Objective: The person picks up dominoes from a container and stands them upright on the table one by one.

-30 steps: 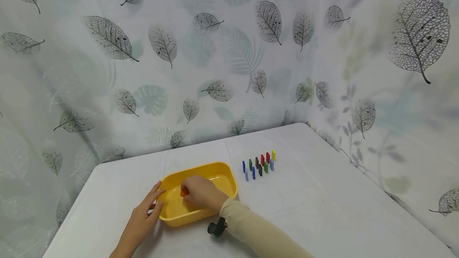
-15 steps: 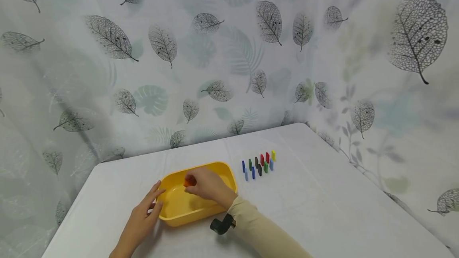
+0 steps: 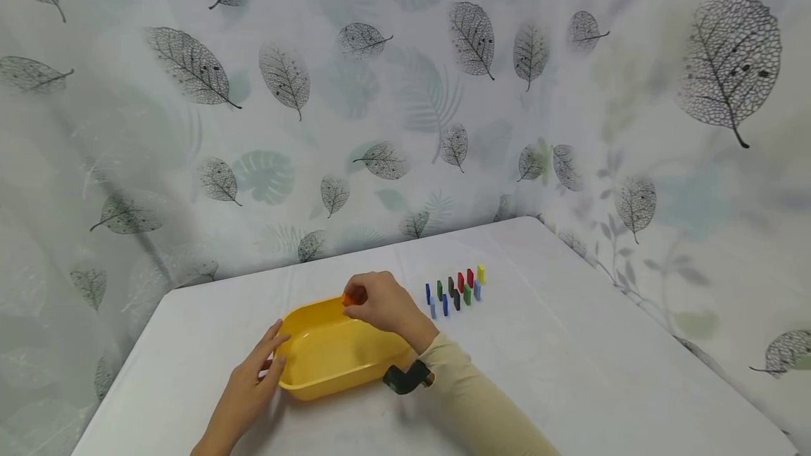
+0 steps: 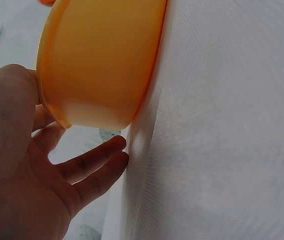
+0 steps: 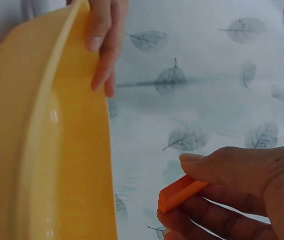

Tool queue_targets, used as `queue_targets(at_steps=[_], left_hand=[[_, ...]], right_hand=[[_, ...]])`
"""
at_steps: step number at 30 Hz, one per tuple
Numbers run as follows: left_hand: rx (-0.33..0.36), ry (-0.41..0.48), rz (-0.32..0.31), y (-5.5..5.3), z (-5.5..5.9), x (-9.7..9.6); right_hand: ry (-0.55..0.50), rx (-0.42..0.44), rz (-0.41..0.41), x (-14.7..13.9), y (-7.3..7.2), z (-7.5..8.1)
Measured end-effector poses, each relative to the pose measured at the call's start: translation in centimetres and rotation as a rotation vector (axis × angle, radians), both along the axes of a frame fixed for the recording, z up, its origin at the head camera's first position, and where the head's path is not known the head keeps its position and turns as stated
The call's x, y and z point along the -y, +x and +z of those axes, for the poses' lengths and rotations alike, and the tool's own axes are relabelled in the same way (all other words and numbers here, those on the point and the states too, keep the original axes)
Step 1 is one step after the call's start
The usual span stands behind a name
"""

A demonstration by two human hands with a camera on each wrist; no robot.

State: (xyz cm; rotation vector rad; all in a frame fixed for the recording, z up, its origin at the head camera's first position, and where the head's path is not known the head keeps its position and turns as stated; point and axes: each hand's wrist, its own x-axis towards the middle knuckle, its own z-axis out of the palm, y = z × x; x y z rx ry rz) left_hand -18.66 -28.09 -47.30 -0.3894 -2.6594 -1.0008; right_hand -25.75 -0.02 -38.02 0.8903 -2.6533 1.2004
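My right hand point(image 3: 384, 305) pinches an orange domino block point(image 5: 179, 193) between thumb and fingers, raised above the far side of the yellow plastic tub point(image 3: 336, 383). Seen from the right wrist, the block is a small flat bar, partly covered by the thumb and fingers. My left hand point(image 3: 250, 375) holds the tub's left end by its rim. In the left wrist view two of its fingers point(image 4: 97, 170) stretch out below the tub's wall, apart from it.
Several dominoes stand upright in two rows right of the tub, among them a yellow domino point(image 3: 481, 274), a red domino point(image 3: 460, 282) and a light blue domino point(image 3: 433, 307). A white cloth covers the table point(image 3: 570, 357); a leaf-patterned curtain point(image 3: 380, 125) hangs behind it.
My right hand has lifted the orange domino up out of the tub and moved toward the far right. The left hand and the tub have stayed in place.
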Motion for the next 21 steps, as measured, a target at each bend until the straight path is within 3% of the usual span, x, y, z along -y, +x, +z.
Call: queue_targets(at_steps=[13,21], left_hand=[[0.001,0.006,-0.004,0.0,0.1,-0.1],[0.012,0.001,-0.002,0.2,0.5,-0.3]], right_hand=[[-0.038,-0.031,-0.033,-3.2,-1.0,1.5],[-0.108,-0.044,-0.100,-5.7,-1.8,2.2]])
